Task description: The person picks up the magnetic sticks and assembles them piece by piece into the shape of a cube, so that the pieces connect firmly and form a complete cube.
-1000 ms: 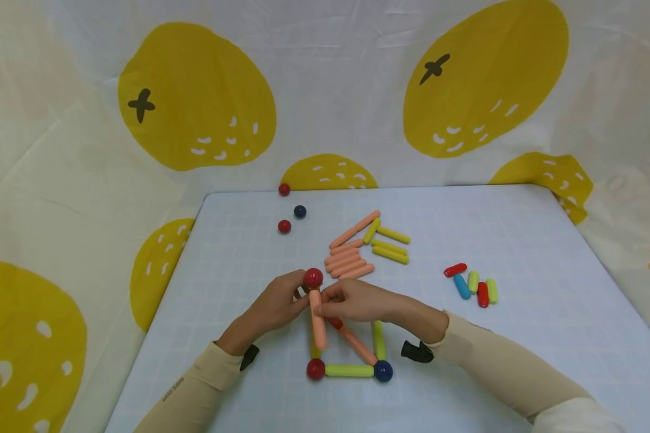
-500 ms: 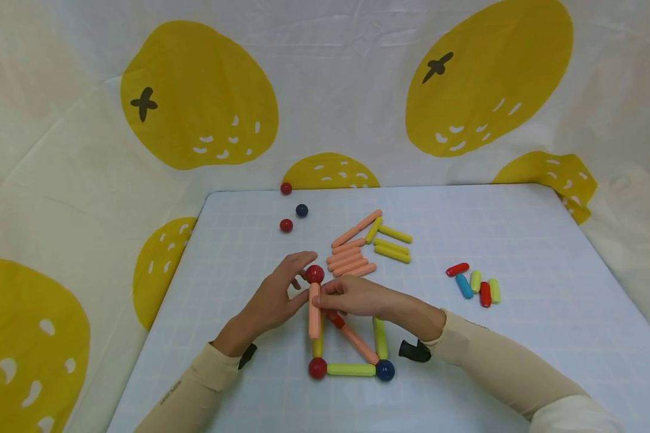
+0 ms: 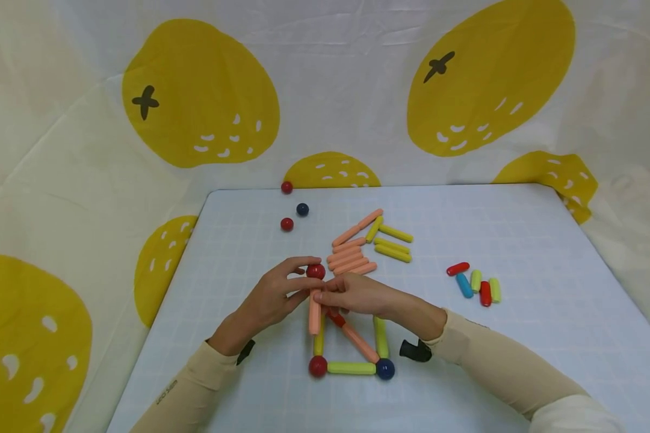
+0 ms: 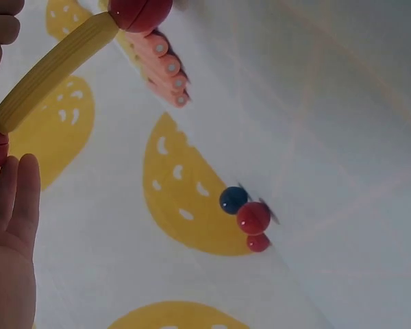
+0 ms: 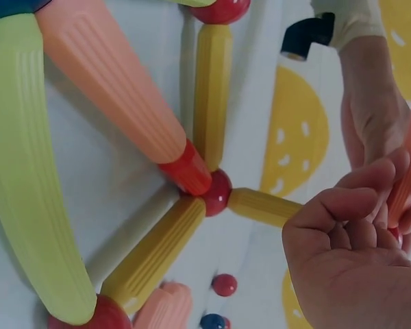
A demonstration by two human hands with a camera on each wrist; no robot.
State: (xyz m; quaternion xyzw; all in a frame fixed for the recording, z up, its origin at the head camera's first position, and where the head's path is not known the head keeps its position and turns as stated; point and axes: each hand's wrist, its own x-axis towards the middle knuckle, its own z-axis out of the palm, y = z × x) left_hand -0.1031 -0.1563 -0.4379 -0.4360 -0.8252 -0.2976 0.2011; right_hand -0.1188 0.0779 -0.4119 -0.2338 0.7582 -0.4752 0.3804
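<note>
In the head view a red ball (image 3: 316, 272) sits atop a raised yellow rod (image 4: 55, 72), which the left wrist view shows between two red balls. My left hand (image 3: 268, 296) holds that top ball, its fingers around the ball's side and upper edge. With thumb and fingers, my right hand (image 3: 363, 296) pinches a salmon rod (image 3: 315, 316) just below the ball; whether the two touch is hidden. Below lies a frame with a lime rod (image 3: 352, 368), a red corner ball (image 3: 318, 366), a blue ball (image 3: 385, 368) and a red-tipped salmon diagonal (image 3: 360, 343).
Behind the hands lie several salmon rods (image 3: 346, 255) and yellow rods (image 3: 392, 252). Two loose red balls (image 3: 287, 224) and a dark blue ball (image 3: 302, 209) are at the back left. Short red, blue and lime pieces (image 3: 464, 285) lie to the right.
My left fingers, spread beside the ball half a second ago, have come in around it. The pinched salmon rod, slanted a second ago, now stands straighter in the head view.
</note>
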